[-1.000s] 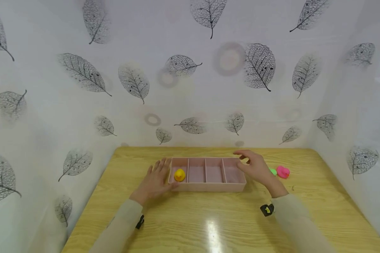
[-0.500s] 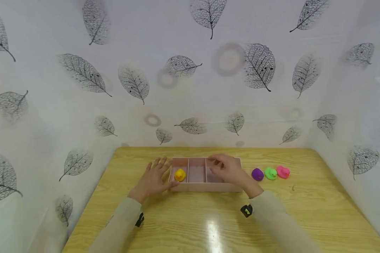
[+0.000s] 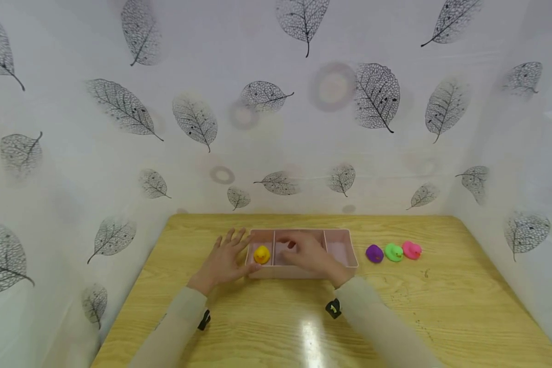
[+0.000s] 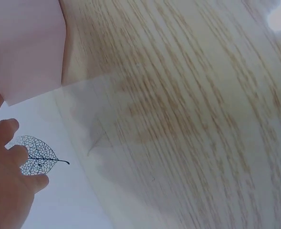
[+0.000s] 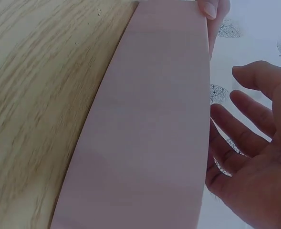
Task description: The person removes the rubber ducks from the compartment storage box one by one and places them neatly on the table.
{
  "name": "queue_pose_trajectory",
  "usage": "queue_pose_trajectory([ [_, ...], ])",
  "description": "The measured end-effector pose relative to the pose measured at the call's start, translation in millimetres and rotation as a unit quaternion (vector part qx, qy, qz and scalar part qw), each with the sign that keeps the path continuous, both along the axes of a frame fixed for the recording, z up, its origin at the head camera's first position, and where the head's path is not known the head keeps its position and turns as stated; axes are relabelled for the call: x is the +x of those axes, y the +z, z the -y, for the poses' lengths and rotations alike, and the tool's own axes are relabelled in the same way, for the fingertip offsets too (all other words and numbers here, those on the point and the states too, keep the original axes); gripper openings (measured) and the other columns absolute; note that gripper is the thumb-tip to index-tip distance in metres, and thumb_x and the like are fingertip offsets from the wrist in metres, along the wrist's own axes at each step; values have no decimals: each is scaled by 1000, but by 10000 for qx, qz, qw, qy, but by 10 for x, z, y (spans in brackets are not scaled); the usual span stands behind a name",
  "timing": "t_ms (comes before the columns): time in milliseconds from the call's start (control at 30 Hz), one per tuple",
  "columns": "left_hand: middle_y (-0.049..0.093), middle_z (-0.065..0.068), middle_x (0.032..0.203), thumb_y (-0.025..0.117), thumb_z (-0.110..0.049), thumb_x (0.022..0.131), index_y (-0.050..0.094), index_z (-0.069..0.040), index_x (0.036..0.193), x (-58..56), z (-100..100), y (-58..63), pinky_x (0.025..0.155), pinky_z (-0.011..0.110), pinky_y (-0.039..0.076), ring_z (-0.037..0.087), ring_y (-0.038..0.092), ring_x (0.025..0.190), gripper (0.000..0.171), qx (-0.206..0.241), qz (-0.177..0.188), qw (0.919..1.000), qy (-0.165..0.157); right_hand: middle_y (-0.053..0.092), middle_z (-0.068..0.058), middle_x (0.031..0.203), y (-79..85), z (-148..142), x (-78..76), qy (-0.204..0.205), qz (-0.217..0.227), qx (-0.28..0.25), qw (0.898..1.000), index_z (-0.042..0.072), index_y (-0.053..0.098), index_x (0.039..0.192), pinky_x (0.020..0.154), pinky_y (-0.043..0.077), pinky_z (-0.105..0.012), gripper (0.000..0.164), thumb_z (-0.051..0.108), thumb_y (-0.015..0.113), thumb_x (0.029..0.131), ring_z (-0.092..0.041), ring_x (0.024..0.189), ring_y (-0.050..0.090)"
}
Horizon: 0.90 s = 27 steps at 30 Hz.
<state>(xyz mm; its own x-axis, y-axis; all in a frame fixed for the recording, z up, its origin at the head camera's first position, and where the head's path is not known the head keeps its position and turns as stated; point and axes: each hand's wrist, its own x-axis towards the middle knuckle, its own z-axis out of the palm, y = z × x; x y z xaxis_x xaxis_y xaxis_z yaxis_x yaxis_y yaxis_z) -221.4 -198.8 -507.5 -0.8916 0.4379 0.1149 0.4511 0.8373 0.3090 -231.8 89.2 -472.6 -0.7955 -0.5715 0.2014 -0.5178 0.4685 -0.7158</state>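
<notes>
A long pink box (image 3: 285,273), split into compartments, lies on the table. In its leftmost compartment sits a yellow rubber duck (image 3: 261,254). My left hand (image 3: 223,263) is at the box's left end with fingers spread, its thumb at the front corner near the duck. Above the middle compartments is my right hand (image 3: 309,253), thumb and fingers loosely bent and apart. The right wrist view shows nothing between the fingers of that hand (image 5: 254,143), beside the box's long wall (image 5: 145,109).
To the right of the box stand a purple duck (image 3: 374,254), a green duck (image 3: 393,252) and a pink duck (image 3: 412,250) in a row on the wooden table (image 3: 267,322). A leaf-patterned white sheet (image 3: 276,138) hangs behind and at both sides.
My right hand has moved left from the box's right end to over its middle compartments, uncovering the purple and green ducks. The left hand has stayed almost still.
</notes>
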Motion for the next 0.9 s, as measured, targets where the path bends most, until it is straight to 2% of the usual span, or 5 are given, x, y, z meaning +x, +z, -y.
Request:
queue_pose_trajectory([
  [133, 31, 16, 172, 60, -69, 95, 33, -23, 167, 0, 5, -1, 124, 75, 21, 49, 21, 160, 89, -110, -104, 9999, -1, 71, -13, 136, 22, 94, -7, -80, 95, 89, 9999, 7, 68, 137, 94, 59, -48, 40, 14, 70, 98, -31, 109, 69],
  [300, 33, 15, 172, 60, -70, 95, 33, -23, 167, -5, 8, -12, 123, 75, 24, 49, 24, 160, 90, -291, -292, 9991, -40, 73, -14, 129, -30, 222, -49, 58, 352, 111, 9993, 8, 68, 138, 91, 59, -44, 41, 15, 72, 98, -29, 107, 68],
  [567, 29, 17, 173, 57, -69, 97, 30, -22, 168, 21, -5, -24, 124, 75, 20, 49, 20, 161, 89, -301, -37, 9995, -21, 74, -9, 125, -161, 346, -90, 52, 671, 401, 9969, 9, 67, 138, 86, 59, -35, 41, 18, 73, 98, -15, 98, 66],
  [767, 27, 17, 174, 57, -69, 98, 28, -24, 168, 31, -12, 8, 125, 75, 18, 48, 17, 162, 89, -230, 127, 9996, 37, 75, -11, 116, -157, 412, -125, 145, 422, 578, 9973, 7, 70, 133, 77, 57, -31, 38, 16, 75, 96, -12, 85, 64],
  [900, 27, 18, 173, 58, -68, 98, 28, -24, 168, 35, -5, 21, 125, 76, 18, 48, 17, 161, 89, -222, 163, 9996, 60, 75, -6, 102, -166, 453, -142, 162, 393, 692, 9967, 8, 71, 129, 71, 54, -27, 34, 16, 76, 96, -10, 78, 61],
])
